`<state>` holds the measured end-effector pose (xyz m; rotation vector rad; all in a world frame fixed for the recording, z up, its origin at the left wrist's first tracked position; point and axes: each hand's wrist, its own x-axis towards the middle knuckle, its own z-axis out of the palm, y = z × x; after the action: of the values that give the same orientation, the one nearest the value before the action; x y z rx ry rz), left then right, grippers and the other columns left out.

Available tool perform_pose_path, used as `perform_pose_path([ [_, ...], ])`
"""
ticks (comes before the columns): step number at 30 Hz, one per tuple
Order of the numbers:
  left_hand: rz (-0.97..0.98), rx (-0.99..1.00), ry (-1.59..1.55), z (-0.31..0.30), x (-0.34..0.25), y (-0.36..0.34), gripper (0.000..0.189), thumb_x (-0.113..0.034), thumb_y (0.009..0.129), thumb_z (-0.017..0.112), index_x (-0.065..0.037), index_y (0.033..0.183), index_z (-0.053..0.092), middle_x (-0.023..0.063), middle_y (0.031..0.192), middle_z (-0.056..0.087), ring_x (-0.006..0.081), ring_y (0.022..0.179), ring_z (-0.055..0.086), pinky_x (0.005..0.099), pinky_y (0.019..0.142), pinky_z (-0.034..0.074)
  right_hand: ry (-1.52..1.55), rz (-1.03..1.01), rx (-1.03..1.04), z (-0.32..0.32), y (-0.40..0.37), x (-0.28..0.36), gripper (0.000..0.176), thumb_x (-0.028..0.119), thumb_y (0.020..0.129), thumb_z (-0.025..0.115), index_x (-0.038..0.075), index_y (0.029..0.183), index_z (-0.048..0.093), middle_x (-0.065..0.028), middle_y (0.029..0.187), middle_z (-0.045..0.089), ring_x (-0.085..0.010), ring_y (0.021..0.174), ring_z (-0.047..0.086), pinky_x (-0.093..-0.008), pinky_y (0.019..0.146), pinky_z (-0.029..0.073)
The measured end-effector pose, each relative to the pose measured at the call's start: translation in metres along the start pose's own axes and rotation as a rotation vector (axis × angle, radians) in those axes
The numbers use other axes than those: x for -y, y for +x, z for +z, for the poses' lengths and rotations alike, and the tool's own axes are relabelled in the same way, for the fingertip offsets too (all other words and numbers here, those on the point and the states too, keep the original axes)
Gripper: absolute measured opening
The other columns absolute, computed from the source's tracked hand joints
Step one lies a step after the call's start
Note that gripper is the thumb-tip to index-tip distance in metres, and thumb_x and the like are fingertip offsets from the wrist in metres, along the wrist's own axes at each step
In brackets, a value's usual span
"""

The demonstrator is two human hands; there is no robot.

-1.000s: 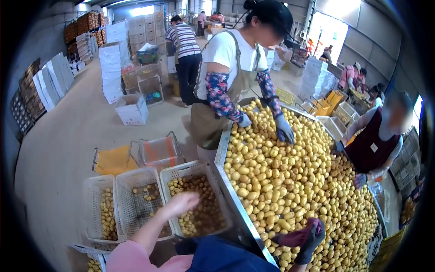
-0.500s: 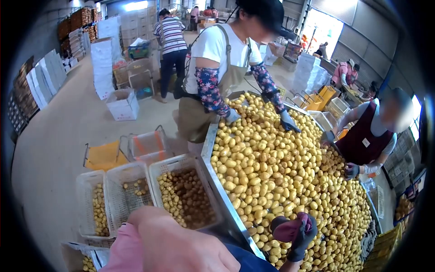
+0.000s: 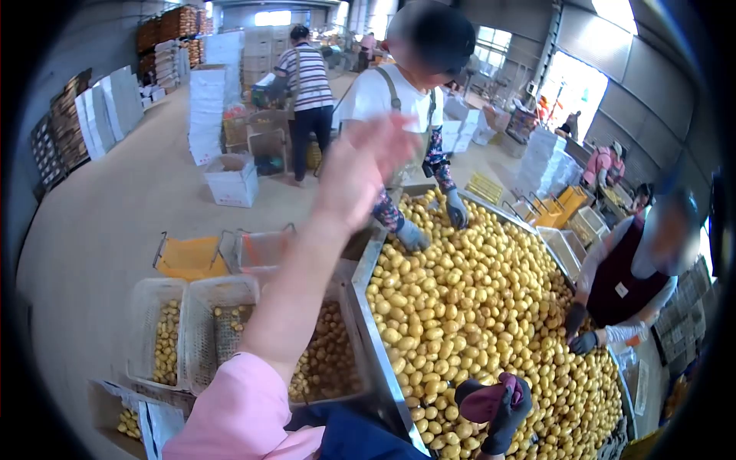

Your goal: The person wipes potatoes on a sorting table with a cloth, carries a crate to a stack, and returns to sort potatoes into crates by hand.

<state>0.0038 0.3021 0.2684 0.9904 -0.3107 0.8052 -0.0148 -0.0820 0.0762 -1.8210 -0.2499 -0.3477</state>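
My left hand [image 3: 372,157] is bare and raised at the end of a stretched-out arm in a pink sleeve. Its fingers are blurred but look extended, and I see nothing in them. Beyond it stands a person in a white shirt. Near the front edge of the heap of potatoes [image 3: 460,307], my right hand [image 3: 510,418] wears a dark grey glove. It is closed on a loose purple and dark grey glove [image 3: 481,402], held just over the potatoes. The potatoes fill a metal-edged sorting table [image 3: 387,360].
White crates [image 3: 157,284] with potatoes stand left of the table. Behind them are a yellow crate [image 3: 193,257] and a cardboard box [image 3: 232,184]. Two co-workers have gloved hands in the heap, one across from me and one at the right.
My left hand has swung up and forward from low in front of me. My right hand stays nearly in place with the glove. The far co-worker's hands have shifted on the potatoes.
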Motion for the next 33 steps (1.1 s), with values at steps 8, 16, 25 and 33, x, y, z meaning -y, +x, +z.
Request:
perform_pose_path([
  [8,-1.078,0.233,0.328,-0.031,0.182,-0.22,0.052,-0.039,0.091,0.052,-0.002,0.128,0.045,0.0133,0.126,0.051,0.02,0.115,0.049,0.0363,0.097,0.04,0.09,-0.033,0.176,0.041,0.009,0.028,0.019,0.011,0.088,0.052,-0.005,0.091,0.062,-0.0099,0.086,0.063,-0.0162,0.079,0.059,-0.0268,0.075,0.046],
  [16,-1.19,0.16,-0.148,-0.055,0.197,-0.271,0.041,-0.032,0.093,0.052,-0.001,0.12,0.05,0.0061,0.113,0.057,0.0112,0.102,0.053,0.0288,0.088,0.045,-0.017,-0.135,0.446,0.06,0.004,0.041,0.019,0.01,0.084,0.054,-0.004,0.092,0.063,-0.0094,0.085,0.063,-0.0161,0.079,0.059,-0.0263,0.074,0.046],
  [25,-1.403,-0.061,-0.649,-0.06,0.181,-0.299,0.049,-0.034,0.095,0.046,0.0,0.13,0.042,0.0088,0.122,0.055,0.0146,0.107,0.056,0.0303,0.092,0.046,0.008,-0.099,0.412,0.063,0.007,0.042,0.018,0.01,0.086,0.055,-0.005,0.092,0.063,-0.009,0.085,0.063,-0.015,0.078,0.059,-0.0259,0.073,0.046],
  [33,-1.253,-0.027,-0.23,-0.033,0.173,-0.265,0.027,-0.02,0.093,0.048,0.001,0.107,0.058,0.0082,0.102,0.062,0.0119,0.082,0.06,0.0239,0.069,0.049,-0.327,-0.127,0.273,0.061,0.056,-0.01,0.044,0.015,0.084,0.062,0.003,0.124,0.05,-0.0152,0.114,0.055,-0.0237,0.104,0.054,-0.0323,0.087,0.044],
])
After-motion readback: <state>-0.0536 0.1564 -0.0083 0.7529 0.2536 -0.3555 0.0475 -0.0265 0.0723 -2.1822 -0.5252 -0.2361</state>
